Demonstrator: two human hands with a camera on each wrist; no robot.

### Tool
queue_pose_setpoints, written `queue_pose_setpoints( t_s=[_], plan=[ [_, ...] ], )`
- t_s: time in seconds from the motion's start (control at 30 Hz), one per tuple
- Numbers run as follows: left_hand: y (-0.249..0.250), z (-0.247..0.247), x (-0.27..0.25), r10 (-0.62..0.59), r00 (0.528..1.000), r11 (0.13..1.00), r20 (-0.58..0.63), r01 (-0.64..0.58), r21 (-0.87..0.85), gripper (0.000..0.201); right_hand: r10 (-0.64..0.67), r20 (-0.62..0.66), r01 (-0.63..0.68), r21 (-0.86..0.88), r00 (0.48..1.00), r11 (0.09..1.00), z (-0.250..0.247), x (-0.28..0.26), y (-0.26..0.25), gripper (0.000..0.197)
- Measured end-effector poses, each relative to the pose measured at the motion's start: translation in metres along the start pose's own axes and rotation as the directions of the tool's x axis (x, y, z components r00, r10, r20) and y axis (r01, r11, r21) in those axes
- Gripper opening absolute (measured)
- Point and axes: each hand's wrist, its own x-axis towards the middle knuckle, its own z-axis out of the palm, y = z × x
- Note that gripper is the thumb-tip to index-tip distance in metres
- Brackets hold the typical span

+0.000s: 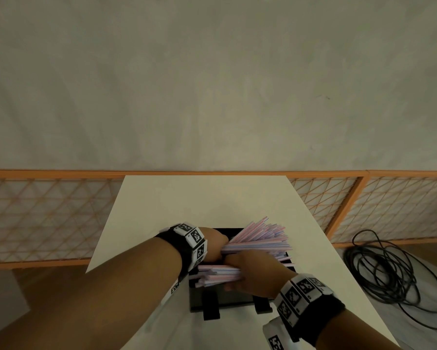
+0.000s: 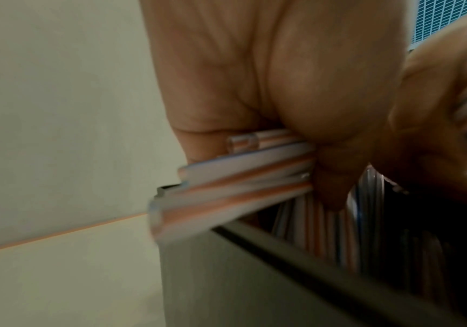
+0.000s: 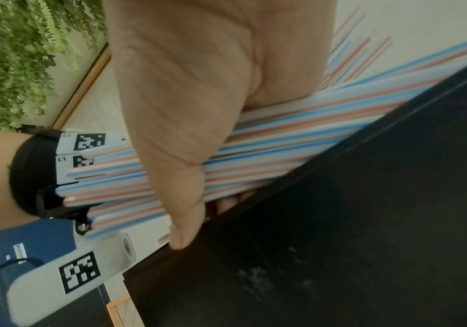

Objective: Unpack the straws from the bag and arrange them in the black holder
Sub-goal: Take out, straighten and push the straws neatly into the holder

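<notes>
A black holder (image 1: 222, 298) stands on the white table (image 1: 202, 195) near its front edge. My left hand (image 1: 216, 245) grips one end of a bundle of pink, blue and white striped straws (image 1: 260, 236) that fans out to the right over the holder. My right hand (image 1: 250, 275) grips a second bundle of straws (image 1: 218, 274) lying across the holder's top, its ends pointing left. In the left wrist view the straws (image 2: 240, 177) are pinched under my fingers above the holder's wall (image 2: 282, 276). The right wrist view shows my fist round the straws (image 3: 296, 130) beside the black holder (image 3: 366, 210). No bag is visible.
A coiled black cable (image 1: 394, 274) lies on the floor to the right of the table. An orange-framed mesh fence (image 1: 48, 218) runs behind the table. The far half of the table shows bare white surface.
</notes>
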Motion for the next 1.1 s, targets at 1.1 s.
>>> queue_pose_setpoints(
  t_s=[1.1],
  plan=[
    [-0.002, 0.004, -0.011, -0.062, 0.998, 0.997, -0.016, 0.061, -0.055, 0.031, -0.157, -0.300, 0.105, -0.184, 0.941, 0.977, 0.038, 0.005, 0.007, 0.027]
  ],
)
